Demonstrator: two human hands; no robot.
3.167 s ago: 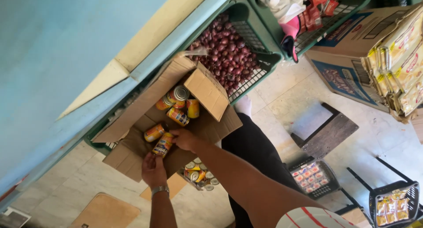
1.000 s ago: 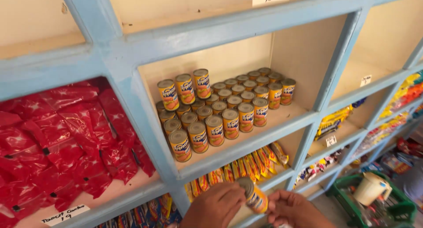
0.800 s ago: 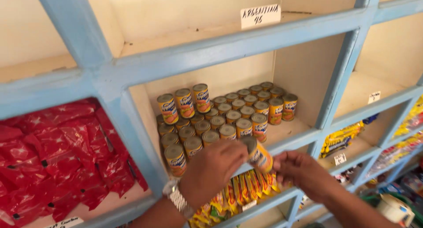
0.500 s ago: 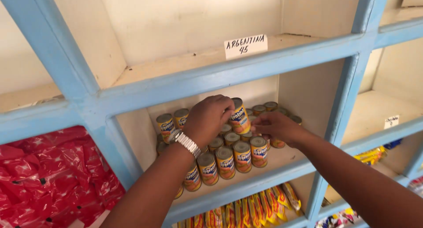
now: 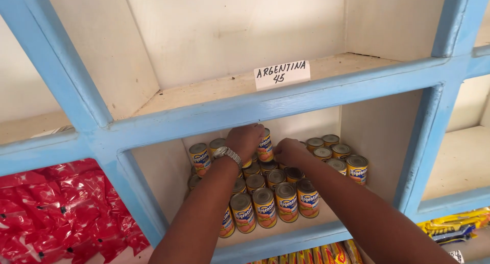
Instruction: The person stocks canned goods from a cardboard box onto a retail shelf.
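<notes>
Left hand [image 5: 245,140] closed around one yellow can [image 5: 264,145], held upright above the cans [image 5: 275,203] standing in the middle shelf opening [image 5: 383,141]. Right hand [image 5: 287,151] just beside, grip impossible to tell. About twenty cans visible in rows; red packets [image 5: 61,208] at left.

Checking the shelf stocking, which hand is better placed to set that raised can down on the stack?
Left, probably: the left hand already grips the raised can above the stacked cans; the right hand only rests beside it.

A blue-framed shelf [image 5: 265,103] carries yellow-labelled cans [image 5: 265,205] in rows in its middle compartment, red packets [image 5: 61,208] in the compartment left, yellow packets [image 5: 451,225] lower right.
</notes>
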